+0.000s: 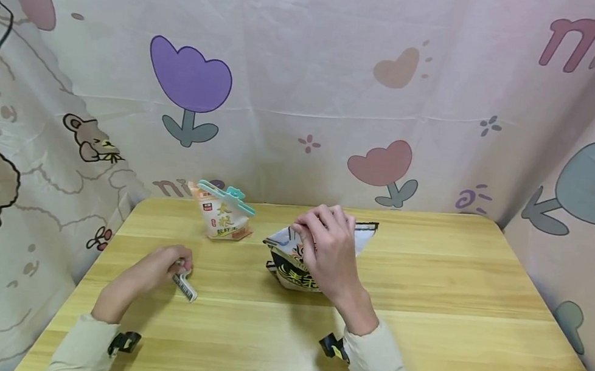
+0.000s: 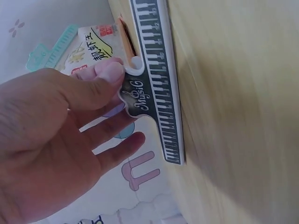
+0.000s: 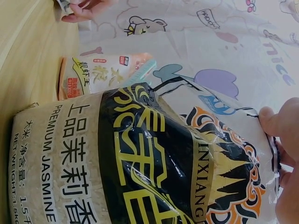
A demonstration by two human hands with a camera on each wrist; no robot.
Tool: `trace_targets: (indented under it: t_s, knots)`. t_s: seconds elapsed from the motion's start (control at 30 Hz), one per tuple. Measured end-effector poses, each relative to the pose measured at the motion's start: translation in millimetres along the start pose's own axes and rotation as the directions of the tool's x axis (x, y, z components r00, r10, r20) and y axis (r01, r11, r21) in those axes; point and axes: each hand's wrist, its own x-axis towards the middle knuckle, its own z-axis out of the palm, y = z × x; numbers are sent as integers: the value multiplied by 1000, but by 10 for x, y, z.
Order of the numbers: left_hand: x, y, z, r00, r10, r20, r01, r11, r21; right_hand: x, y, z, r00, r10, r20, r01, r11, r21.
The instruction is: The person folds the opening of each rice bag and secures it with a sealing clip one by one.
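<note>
My left hand (image 1: 158,264) pinches a bag clip (image 2: 159,79) by its grip tab, thumb on one side. The clip bears a black-and-white piano-key pattern and is close to the wooden tabletop. At the middle of the table stands a jasmine rice bag (image 3: 140,149), clear below with a black band and yellow lettering. My right hand (image 1: 331,253) grips this bag's top edge from above, covering part of its front. In the right wrist view the thumb (image 3: 280,119) shows at the top edge, while the other fingers are partly cut off.
A smaller white-and-orange bag (image 1: 222,220) stands at the back left, with a teal clip (image 1: 227,196) across its top. Behind the wooden table (image 1: 430,274) hangs a patterned cloth (image 1: 301,57), which also covers both sides.
</note>
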Motion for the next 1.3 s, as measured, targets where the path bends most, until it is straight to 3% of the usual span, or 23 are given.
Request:
trace_targets:
  t_s: [0.37, 0.6, 0.77, 0.9, 1.17, 1.3]
  knots:
    - [17, 45, 86, 992, 82, -99, -79, 996, 39, -15, -1, -14, 1000, 8, 13, -8, 1000, -7]
    - [43, 67, 164, 970, 138, -199, -109, 983, 148, -14, 0, -32, 1000, 3, 4, -3, 1000, -5]
    - [22, 66, 208, 960, 147, -240, -103, 977, 188, -4, -4, -11, 1000, -6, -4, 6, 1000, 1]
    - [-4, 89, 197, 958, 152, -245, -106, 975, 193, 0, -5, -3, 1000, -2, -4, 2, 1000, -1]
    - [-40, 129, 162, 973, 91, -213, -65, 990, 127, 1, -17, -14, 1000, 1, 0, -1, 1000, -6]
    - [-71, 140, 175, 969, 100, -225, -69, 988, 141, -8, -18, -8, 1000, 2, 0, -2, 1000, -3]
